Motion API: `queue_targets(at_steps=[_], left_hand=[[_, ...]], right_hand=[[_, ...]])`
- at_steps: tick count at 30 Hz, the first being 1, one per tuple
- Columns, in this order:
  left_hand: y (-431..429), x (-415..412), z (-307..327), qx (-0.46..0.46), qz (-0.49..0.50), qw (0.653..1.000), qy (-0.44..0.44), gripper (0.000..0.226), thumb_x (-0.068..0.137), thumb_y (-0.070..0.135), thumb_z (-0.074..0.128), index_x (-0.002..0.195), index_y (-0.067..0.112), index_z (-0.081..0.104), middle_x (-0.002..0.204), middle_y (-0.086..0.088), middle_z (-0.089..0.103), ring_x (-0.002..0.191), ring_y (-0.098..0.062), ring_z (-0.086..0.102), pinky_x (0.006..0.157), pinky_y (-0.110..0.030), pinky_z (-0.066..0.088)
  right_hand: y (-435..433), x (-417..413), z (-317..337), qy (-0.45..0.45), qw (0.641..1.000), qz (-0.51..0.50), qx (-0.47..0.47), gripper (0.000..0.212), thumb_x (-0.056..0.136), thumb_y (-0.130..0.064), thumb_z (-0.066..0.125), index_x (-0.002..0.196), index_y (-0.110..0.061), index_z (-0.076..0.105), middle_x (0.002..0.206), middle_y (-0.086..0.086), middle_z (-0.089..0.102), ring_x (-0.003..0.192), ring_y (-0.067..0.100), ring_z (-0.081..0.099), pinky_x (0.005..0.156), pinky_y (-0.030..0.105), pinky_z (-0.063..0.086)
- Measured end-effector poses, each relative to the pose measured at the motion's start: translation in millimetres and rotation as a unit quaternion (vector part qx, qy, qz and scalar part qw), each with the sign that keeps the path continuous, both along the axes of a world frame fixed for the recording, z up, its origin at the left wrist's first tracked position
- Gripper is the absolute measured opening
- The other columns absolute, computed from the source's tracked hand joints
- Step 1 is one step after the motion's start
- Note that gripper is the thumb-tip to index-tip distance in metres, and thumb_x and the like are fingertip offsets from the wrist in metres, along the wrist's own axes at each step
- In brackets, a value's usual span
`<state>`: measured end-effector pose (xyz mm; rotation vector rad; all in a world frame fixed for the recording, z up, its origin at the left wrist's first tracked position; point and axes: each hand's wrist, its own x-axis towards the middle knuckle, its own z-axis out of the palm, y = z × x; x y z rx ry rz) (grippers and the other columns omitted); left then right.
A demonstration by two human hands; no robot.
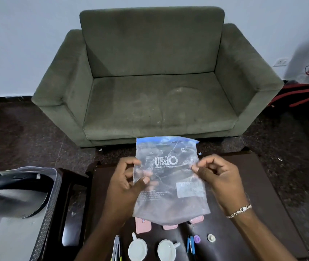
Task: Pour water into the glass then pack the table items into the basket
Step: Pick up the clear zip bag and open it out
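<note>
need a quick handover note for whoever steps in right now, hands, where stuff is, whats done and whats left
Left hand: pinching the left edge of the clear zip bag.
Right hand: pinching its right edge; the bag is held up over the dark table.
Basket at left already holds the kettle.
On the table: two white cups, pink items under the bag, blue clip, purple cap, white cap.
No glass is visible, so pouring cannot be confirmed.
Left: pack the table items into the basket.

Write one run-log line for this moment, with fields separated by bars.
stage: packing | hands: left hand and right hand hold clear bag above table | basket: holds kettle
</note>
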<state>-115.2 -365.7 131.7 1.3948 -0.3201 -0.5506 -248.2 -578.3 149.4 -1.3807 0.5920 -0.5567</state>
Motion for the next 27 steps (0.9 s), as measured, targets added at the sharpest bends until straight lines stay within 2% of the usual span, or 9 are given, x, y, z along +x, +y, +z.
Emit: queue_targets(at_steps=[3,7,10,13,15,18,21,24,27], left_hand=[[-1.1,-0.9,-1.1,0.012,-0.001,1.000,-0.007,0.032,0.085,-0.007,0.075,0.100,0.021,0.077,0.101,-0.008,0.078,0.094,-0.018,0.078,0.077,-0.027,0.062],[2.1,1.3,0.3,0.045,-0.017,0.999,-0.010,0.041,0.081,-0.006,0.080,0.112,0.019,0.076,0.105,-0.002,0.080,0.097,-0.014,0.077,0.081,-0.022,0.060],[3.9,-0.3,0.5,0.121,-0.013,0.991,-0.061,0.048,0.080,-0.002,0.082,0.119,0.024,0.072,0.110,0.013,0.078,0.098,-0.005,0.076,0.082,-0.016,0.057],[6.2,-0.5,-1.0,0.200,0.001,0.964,-0.173,0.039,0.083,0.009,0.083,0.115,0.029,0.073,0.101,0.015,0.068,0.091,-0.001,0.070,0.078,-0.008,0.052],[7.7,1.0,-1.3,0.252,0.007,0.934,-0.253,0.022,0.087,0.013,0.080,0.104,0.025,0.075,0.093,0.013,0.058,0.088,-0.005,0.064,0.073,-0.009,0.047],[13.5,5.5,-3.9,0.285,0.019,0.905,-0.315,0.007,0.092,0.019,0.070,0.086,0.021,0.070,0.101,0.010,0.050,0.093,-0.005,0.057,0.080,-0.023,0.048],[26.3,12.8,-8.1,0.276,0.026,0.918,-0.284,0.013,0.099,0.034,0.059,0.093,0.023,0.063,0.111,0.009,0.058,0.105,-0.010,0.058,0.088,-0.034,0.049],[38.0,15.6,-13.6,0.262,0.043,0.931,-0.252,0.017,0.103,0.038,0.054,0.093,0.027,0.046,0.073,0.007,0.056,0.064,-0.008,0.053,0.062,-0.034,0.046],[45.9,15.9,-18.1,0.244,0.102,0.930,-0.256,0.021,0.100,0.024,0.060,0.097,0.031,0.040,0.079,0.012,0.056,0.063,-0.012,0.058,0.055,-0.024,0.045]], right_hand=[[-1.5,-1.1,-0.1,0.031,0.996,0.081,-0.002,0.029,0.072,-0.012,0.083,0.100,-0.015,0.080,0.096,0.014,0.072,0.088,0.022,0.058,0.083,0.033,0.049],[0.5,-2.3,2.5,0.058,0.987,0.149,-0.012,0.047,0.076,0.006,0.080,0.117,-0.017,0.075,0.122,-0.001,0.073,0.115,0.015,0.066,0.096,0.026,0.052],[2.3,0.4,2.7,0.123,0.984,0.095,-0.084,0.052,0.077,0.008,0.079,0.115,-0.027,0.073,0.113,-0.016,0.075,0.107,0.001,0.067,0.090,0.012,0.048],[8.0,5.2,2.2,0.195,0.955,0.059,-0.214,0.041,0.079,0.001,0.079,0.110,-0.025,0.075,0.091,-0.008,0.073,0.077,-0.002,0.063,0.071,0.005,0.042],[13.0,8.9,-0.4,0.229,0.929,0.059,-0.286,0.026,0.081,-0.001,0.078,0.097,-0.021,0.076,0.084,-0.001,0.061,0.075,0.009,0.057,0.067,0.010,0.039],[17.3,12.5,-3.7,0.257,0.891,0.074,-0.366,0.010,0.086,-0.013,0.075,0.086,-0.021,0.069,0.092,-0.011,0.048,0.091,0.017,0.045,0.074,0.019,0.032],[17.2,12.5,-2.8,0.202,0.910,0.130,-0.337,0.013,0.093,-0.036,0.065,0.086,-0.026,0.060,0.101,-0.017,0.058,0.099,0.009,0.051,0.080,0.028,0.040],[28.5,20.9,-4.6,0.167,0.932,0.140,-0.288,0.028,0.098,-0.048,0.057,0.085,-0.023,0.052,0.076,0.000,0.058,0.068,0.010,0.053,0.067,0.040,0.047],[43.5,32.9,-10.1,0.127,0.957,0.093,-0.244,0.017,0.096,-0.039,0.065,0.099,-0.025,0.056,0.077,0.004,0.063,0.069,0.020,0.061,0.066,0.052,0.053]])
